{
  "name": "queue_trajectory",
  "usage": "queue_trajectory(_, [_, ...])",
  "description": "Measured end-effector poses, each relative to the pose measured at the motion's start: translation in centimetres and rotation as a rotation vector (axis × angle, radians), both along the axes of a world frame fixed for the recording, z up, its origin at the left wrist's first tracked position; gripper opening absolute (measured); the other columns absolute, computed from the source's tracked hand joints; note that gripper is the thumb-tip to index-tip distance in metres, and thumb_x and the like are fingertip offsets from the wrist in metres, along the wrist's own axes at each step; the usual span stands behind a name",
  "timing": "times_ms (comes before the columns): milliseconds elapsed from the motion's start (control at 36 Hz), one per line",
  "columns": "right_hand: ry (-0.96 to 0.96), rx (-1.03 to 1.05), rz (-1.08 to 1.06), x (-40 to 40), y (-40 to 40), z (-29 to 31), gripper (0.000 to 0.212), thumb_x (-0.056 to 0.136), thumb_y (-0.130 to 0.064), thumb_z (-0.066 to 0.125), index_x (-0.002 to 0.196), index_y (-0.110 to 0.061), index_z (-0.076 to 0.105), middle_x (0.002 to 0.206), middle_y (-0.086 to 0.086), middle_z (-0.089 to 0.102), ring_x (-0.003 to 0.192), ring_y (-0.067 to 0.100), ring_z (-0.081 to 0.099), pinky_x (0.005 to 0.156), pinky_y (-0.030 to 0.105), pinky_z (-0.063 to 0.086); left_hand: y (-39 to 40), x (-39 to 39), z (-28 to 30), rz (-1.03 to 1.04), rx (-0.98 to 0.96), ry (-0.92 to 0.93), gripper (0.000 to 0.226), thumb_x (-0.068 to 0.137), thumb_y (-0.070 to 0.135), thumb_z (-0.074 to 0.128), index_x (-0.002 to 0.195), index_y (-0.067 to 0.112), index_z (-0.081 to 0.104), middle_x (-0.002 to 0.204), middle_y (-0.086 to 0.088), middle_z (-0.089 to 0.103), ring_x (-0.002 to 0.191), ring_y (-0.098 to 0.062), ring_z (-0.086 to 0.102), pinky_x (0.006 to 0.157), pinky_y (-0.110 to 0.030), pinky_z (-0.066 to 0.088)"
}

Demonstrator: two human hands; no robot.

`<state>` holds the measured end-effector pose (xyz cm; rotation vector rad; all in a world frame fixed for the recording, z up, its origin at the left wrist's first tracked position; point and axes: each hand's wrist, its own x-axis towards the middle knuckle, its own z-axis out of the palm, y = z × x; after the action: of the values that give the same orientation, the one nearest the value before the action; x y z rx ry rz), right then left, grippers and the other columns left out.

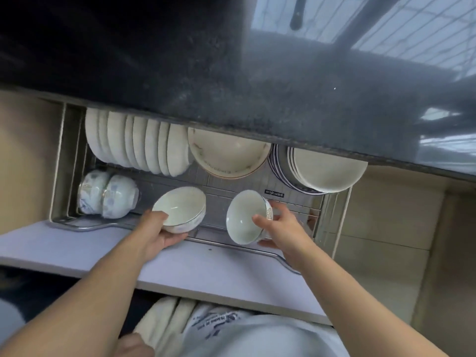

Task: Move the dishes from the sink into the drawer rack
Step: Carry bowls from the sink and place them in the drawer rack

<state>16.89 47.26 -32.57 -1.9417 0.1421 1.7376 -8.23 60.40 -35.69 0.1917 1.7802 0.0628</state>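
bowls held over open drawer rack

left bowl (pixel 180 210) gripped by left hand (pixel 157 233), thumb inside the rim. right bowl (pixel 246 217) gripped by right hand (pixel 280 230), tilted. both sit over the front of the drawer rack (pixel 221 188). plates (pixel 134 143) stand on edge at back, two patterned bowls (pixel 108 195) front left. dark tabletop (pixel 257 94) above.

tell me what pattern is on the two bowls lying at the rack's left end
Blue floral print on white, clearest in the head view.
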Motion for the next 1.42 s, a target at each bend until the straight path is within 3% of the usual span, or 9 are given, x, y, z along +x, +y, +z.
queue_trajectory(194, [0.012,-0.004,0.028,-2.4,2.3,-1.7,0.054,0.090,-0.019,0.075,0.135,-0.031,0.049,0.119,0.002,0.062,0.104,0.023,0.066,0.083,0.050,0.062,2.3,-2.6,-2.2,0.363,-0.151,-0.030,0.037,0.102,0.017,0.027,0.104,0.003,0.062,0.117,-0.022,0.062,0.085,-0.038,0.063,0.040,-0.019,0.049])
queue_trajectory(389, [0.044,0.017,0.029,-3.1,3.5,-2.5,0.054,0.090,-0.020,0.075,0.136,-0.032,0.048,0.116,-0.005,0.060,0.106,0.021,0.064,0.085,0.050,0.062,3.6,-3.6,-3.9,0.680,-0.212,-0.068,0.045,0.106,0.028,0.024,0.126,0.012,0.061,0.123,-0.020,0.060,0.091,-0.036,0.065,0.038,-0.017,0.046])
queue_trajectory(528, [0.060,0.038,-0.010,-3.7,3.7,-2.7,0.048,0.091,-0.017,0.074,0.131,-0.031,0.051,0.120,0.000,0.063,0.105,0.020,0.065,0.085,0.052,0.062,4.4,-4.3,-4.2,0.767,-0.212,-0.050,0.045,0.107,0.036,0.029,0.126,0.011,0.062,0.120,-0.023,0.060,0.093,-0.039,0.065,0.037,-0.019,0.047])
queue_trajectory(694, [0.050,0.050,-0.005,-3.8,3.4,-2.7,0.049,0.092,-0.018,0.073,0.133,-0.030,0.049,0.121,0.000,0.060,0.106,0.018,0.063,0.082,0.048,0.063,5.1,-5.4,-4.5,0.755,-0.179,0.007,0.055,0.109,0.041,0.025,0.139,0.006,0.055,0.146,-0.034,0.041,0.091,-0.041,0.066,0.044,-0.026,0.055])
queue_trajectory(889, [0.054,0.060,0.009,-4.4,3.6,-3.3,0.046,0.092,-0.016,0.073,0.129,-0.031,0.049,0.119,-0.001,0.061,0.100,0.015,0.064,0.079,0.043,0.064,5.0,-5.3,-4.2,0.549,-0.153,0.100,0.057,0.109,0.044,0.022,0.141,0.008,0.054,0.146,-0.029,0.048,0.102,-0.033,0.067,0.042,-0.027,0.057])
queue_trajectory(1056, [0.054,0.076,0.081,-6.6,4.5,-4.2,0.047,0.089,-0.019,0.076,0.122,-0.039,0.049,0.115,-0.004,0.064,0.105,0.022,0.067,0.088,0.052,0.061,6.6,-5.9,-3.0,0.579,-0.016,0.284,0.041,0.108,0.042,0.036,0.136,0.021,0.056,0.129,-0.009,0.055,0.114,-0.041,0.058,0.053,-0.052,0.061])
queue_trajectory(1222, [0.090,0.082,0.096,-8.7,5.4,-4.6,0.048,0.089,-0.019,0.075,0.123,-0.039,0.048,0.114,-0.005,0.064,0.107,0.024,0.067,0.089,0.053,0.060,7.4,-6.9,-1.8,0.313,0.026,0.373,0.037,0.107,0.032,0.034,0.136,0.023,0.056,0.124,-0.005,0.058,0.110,-0.035,0.058,0.075,-0.058,0.061])
queue_trajectory(1333, [0.099,0.073,0.104,-10.4,5.7,-4.7,0.049,0.087,-0.020,0.076,0.121,-0.041,0.048,0.112,-0.006,0.064,0.109,0.026,0.067,0.089,0.053,0.060,7.1,-6.2,-1.6,-0.372,0.100,0.730,0.050,0.099,0.026,0.055,0.142,0.005,0.037,0.136,-0.011,0.048,0.107,-0.043,0.060,0.085,-0.053,0.057])
queue_trajectory(1417, [0.080,0.087,0.109,-12.1,6.1,-4.9,0.054,0.086,-0.017,0.075,0.127,-0.039,0.049,0.117,-0.005,0.063,0.110,0.025,0.065,0.083,0.044,0.063,6.4,-5.2,-0.6,-0.888,0.242,0.777,0.058,0.098,0.036,0.056,0.142,0.003,0.038,0.145,-0.026,0.040,0.121,-0.051,0.052,0.096,-0.053,0.043])
